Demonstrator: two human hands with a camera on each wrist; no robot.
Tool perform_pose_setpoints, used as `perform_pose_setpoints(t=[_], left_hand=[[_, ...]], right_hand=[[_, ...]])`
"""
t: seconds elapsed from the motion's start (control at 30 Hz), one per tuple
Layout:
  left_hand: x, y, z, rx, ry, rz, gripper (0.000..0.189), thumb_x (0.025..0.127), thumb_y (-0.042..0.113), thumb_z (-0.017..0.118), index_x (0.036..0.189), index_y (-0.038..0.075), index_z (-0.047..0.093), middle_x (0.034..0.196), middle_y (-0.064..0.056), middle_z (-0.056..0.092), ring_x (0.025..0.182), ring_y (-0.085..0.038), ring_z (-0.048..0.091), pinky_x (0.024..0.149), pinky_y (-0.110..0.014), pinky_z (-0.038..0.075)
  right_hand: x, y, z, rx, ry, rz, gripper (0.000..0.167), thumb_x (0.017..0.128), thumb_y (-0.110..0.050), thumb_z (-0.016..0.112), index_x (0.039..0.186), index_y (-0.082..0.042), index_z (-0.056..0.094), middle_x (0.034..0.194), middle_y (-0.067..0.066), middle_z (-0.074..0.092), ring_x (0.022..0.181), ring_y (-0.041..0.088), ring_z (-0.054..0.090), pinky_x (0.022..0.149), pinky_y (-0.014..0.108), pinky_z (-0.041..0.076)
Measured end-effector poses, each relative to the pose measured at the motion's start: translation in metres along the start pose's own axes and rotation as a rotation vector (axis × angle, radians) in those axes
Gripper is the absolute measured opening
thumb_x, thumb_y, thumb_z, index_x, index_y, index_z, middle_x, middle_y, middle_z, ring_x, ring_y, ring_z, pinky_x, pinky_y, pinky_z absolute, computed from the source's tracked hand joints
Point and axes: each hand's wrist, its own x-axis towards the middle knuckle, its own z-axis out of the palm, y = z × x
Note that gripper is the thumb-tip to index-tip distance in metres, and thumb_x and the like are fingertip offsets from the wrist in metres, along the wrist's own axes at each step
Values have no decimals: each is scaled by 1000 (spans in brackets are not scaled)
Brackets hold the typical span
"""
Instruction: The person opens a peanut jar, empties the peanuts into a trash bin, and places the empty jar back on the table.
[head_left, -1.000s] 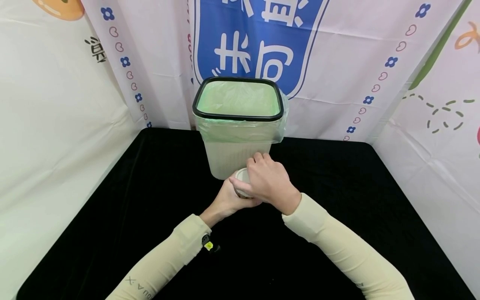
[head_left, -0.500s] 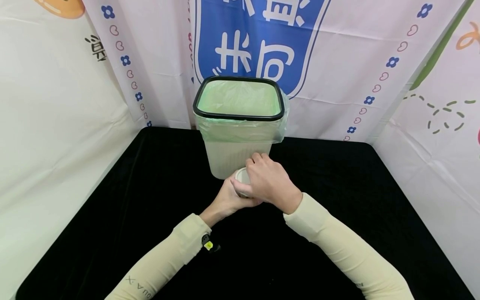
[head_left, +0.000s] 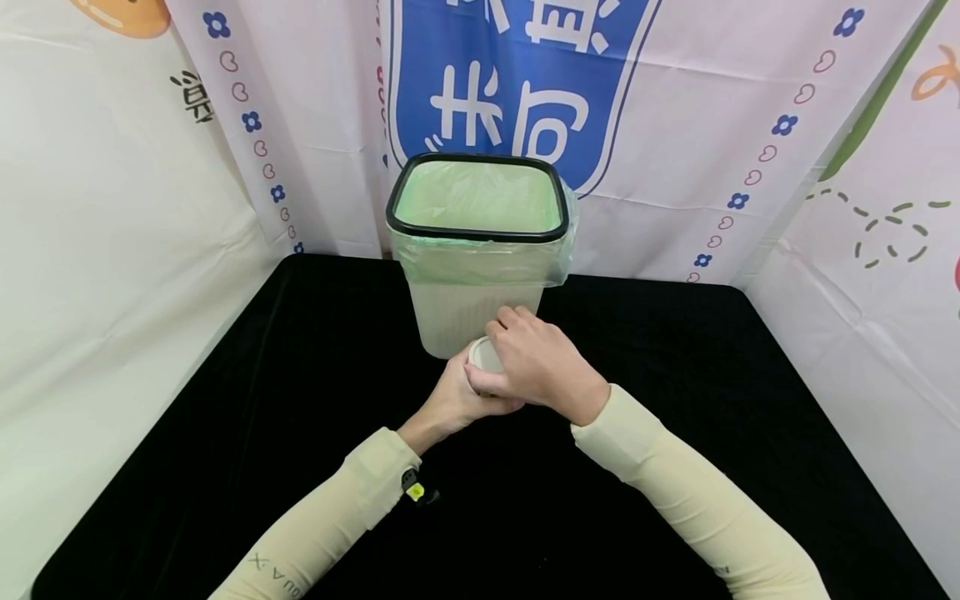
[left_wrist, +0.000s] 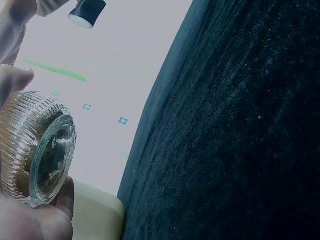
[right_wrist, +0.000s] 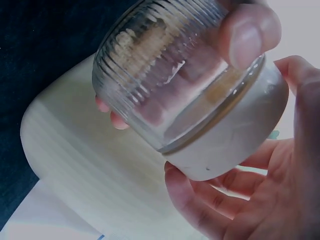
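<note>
the left hand (head_left: pixel 459 393) is gripping the glass jar (right_wrist: pixel 160 85) while the right hand (head_left: pixel 542 357) is holding its white lid (right_wrist: pixel 235 137), which is still capping it.

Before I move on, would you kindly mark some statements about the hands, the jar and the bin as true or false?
1. The left hand grips the ribbed glass jar. True.
2. The right hand has its fingers around the white lid. True.
3. The glass jar is empty. False: pale contents show through its side.
4. The bin has a black rim. True.
5. The bin has no liner. False: a green bag lines it.
6. The glass jar sits inside the bin. False: the hands hold it outside.
</note>
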Motion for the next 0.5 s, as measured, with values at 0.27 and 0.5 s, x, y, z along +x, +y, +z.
perform_pose_setpoints(t=[0.27, 0.5], left_hand=[[-1, 0, -1, 17, 1, 15, 89, 82, 16, 90, 157, 15, 43, 148, -8, 58, 128, -28, 61, 105, -47, 55], [-1, 1, -1, 5, -5, 11, 89, 82, 17, 90, 157, 18, 42, 148, -7, 58, 129, -27, 61, 106, -46, 55]], right_hand=[[0, 3, -1, 35, 7, -34, 49, 95, -54, 62, 98, -6, 73, 98, 9, 66, 88, 27, 63, 69, 42, 62], [0, 4, -1, 64, 26, -56, 45, 94, -51, 61, 98, -8, 73, 96, 7, 65, 86, 25, 62, 70, 39, 60]])
